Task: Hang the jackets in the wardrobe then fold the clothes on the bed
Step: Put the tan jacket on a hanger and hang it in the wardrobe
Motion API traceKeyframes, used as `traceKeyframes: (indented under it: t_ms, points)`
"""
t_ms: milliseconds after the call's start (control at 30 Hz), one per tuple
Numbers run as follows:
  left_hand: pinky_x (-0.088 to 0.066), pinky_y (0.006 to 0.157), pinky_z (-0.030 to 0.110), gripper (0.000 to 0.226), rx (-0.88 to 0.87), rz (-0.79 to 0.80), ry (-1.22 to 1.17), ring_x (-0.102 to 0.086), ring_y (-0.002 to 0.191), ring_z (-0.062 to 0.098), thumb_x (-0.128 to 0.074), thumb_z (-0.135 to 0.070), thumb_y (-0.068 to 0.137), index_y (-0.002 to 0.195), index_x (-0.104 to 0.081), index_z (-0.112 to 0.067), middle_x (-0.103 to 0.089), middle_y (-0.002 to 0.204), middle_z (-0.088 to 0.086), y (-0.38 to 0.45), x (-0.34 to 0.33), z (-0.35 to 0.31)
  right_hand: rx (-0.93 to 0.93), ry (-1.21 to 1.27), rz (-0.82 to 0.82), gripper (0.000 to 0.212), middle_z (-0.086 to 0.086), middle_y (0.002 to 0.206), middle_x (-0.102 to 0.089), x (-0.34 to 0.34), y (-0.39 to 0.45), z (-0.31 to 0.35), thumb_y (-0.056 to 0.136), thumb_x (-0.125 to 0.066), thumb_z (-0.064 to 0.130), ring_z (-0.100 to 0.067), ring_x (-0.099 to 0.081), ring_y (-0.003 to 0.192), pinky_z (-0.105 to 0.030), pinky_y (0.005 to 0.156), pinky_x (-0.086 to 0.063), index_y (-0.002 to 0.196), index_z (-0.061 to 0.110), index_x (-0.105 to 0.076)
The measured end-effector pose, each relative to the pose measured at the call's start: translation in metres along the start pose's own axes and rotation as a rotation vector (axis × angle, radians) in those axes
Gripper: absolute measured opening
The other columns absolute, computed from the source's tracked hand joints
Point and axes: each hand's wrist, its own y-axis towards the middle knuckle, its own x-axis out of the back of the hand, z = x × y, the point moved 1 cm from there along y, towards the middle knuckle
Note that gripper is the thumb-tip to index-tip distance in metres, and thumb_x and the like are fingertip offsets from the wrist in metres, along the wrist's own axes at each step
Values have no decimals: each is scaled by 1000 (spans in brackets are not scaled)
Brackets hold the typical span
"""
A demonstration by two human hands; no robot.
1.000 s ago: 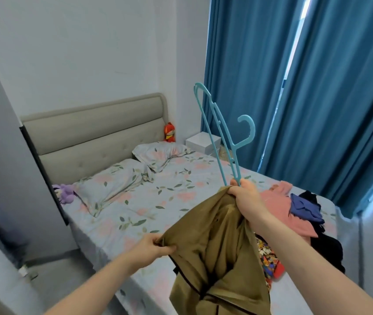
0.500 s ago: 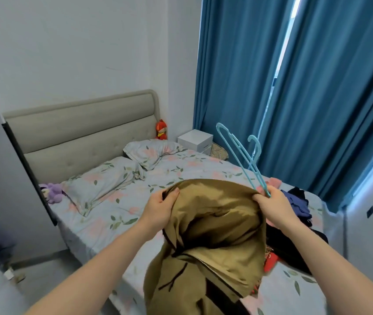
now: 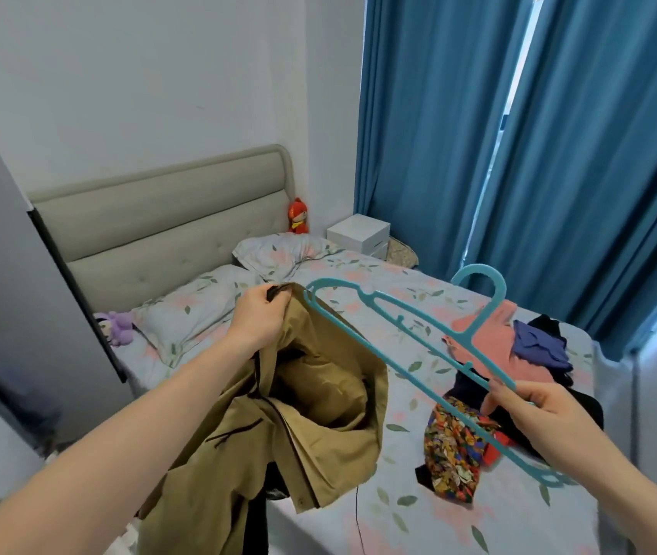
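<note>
My left hand (image 3: pixel 260 314) grips the collar of an olive-brown jacket (image 3: pixel 318 410), which hangs open over the bed's near edge. In my right hand (image 3: pixel 535 406) is a teal plastic hanger (image 3: pixel 406 346), pinched on its lower bar. The hanger lies nearly flat, its left tip touching the jacket's collar by my left hand and its hook pointing up toward the curtains. A heap of clothes (image 3: pixel 519 354) lies on the bed (image 3: pixel 358 274) at the right: pink, purple, black and a colourful patterned piece (image 3: pixel 455 442).
Two floral pillows (image 3: pixel 198 306) and a beige headboard (image 3: pixel 158 230) are at the far end. A purple plush (image 3: pixel 118 326), a red doll (image 3: pixel 298 216) and a white nightstand (image 3: pixel 358 236) stand nearby. Blue curtains (image 3: pixel 519 154) fill the right. A grey wardrobe side (image 3: pixel 6 274) is at the left.
My right hand let go of the jacket and swung the hanger down to lie nearly flat. My left hand rose with the collar, and the jacket fell open.
</note>
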Motion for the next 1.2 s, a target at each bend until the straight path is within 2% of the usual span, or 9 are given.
traceKeyframes:
  t_ms: [200, 300, 467, 533, 667, 833, 967, 1033, 1200]
  points:
    - [-47, 65, 35, 37, 3, -57, 47, -64, 75, 26, -56, -40, 101, 77, -67, -15, -69, 73, 5, 17, 23, 2, 32, -87, 89, 48, 0, 51, -35, -17, 4, 1, 100, -56, 48, -14, -32, 46, -20, 47, -28, 67, 18, -74]
    - [-50, 65, 36, 36, -71, -40, 12, -65, 74, 23, -56, -40, 101, 74, -67, -20, -70, 72, 1, 13, 24, -13, 48, -169, 110, 44, 0, 51, -45, -42, 15, 5, 99, -55, 53, -15, -42, 46, -32, 53, -37, 66, 31, -74]
    - [-46, 63, 30, 38, -232, 37, -59, -56, 63, 10, -59, -40, 102, 68, -66, -23, -60, 59, -9, -1, 16, -50, 116, -229, 36, 44, 3, 50, -47, -80, 36, 18, 103, -52, 47, -8, -40, 43, -26, 49, -33, 71, 23, -73]
    - [-52, 65, 30, 31, -303, 60, -113, -65, 70, 10, -60, -39, 102, 77, -73, -27, -68, 67, -11, -7, 15, -67, 149, -222, -25, 44, 6, 47, -44, -92, 42, 21, 102, -52, 45, -7, -43, 43, -24, 48, -32, 72, 18, -69]
    - [-63, 76, 41, 27, -333, 121, -197, -72, 87, 26, -62, -40, 101, 95, -79, -19, -75, 88, 7, -17, 12, -89, 213, -99, -201, 43, -4, 52, -51, -106, 43, 19, 98, -57, 45, -8, -43, 45, -31, 47, -33, 71, 15, -70]
    - [-47, 63, 18, 16, -370, 358, -78, -62, 63, -3, -67, -35, 98, 90, -79, -29, -69, 68, -19, -35, 0, -99, 186, 129, -346, 41, -2, 49, -45, -114, 30, 5, 98, -62, 39, -11, -37, 45, -34, 45, -29, 70, 11, -71]
    - [-53, 83, 33, 25, -522, 532, 241, -60, 91, 4, -72, -55, 88, 92, -79, -31, -67, 97, -17, -44, -3, -104, 71, 219, -397, 38, 5, 47, -38, -119, 21, -12, 99, -63, 32, -12, -33, 45, -31, 45, -26, 70, 8, -71]
    - [-42, 103, 35, 29, -647, 568, 449, -49, 114, 2, -71, -60, 81, 103, -75, -41, -59, 116, -25, -41, 1, -106, 48, 254, -412, 48, 2, 48, -37, -120, 17, -17, 99, -62, 32, -13, -32, 45, -31, 47, -26, 62, 2, -62]
    - [-21, 119, 43, 42, -966, 374, 683, -39, 135, 10, -65, -47, 90, 130, -54, -44, -54, 133, -19, -12, 9, -110, 59, 327, -438, 56, 6, 46, -30, -115, 14, -5, 101, -62, 26, -10, -26, 45, -28, 47, -23, 49, 17, -42]
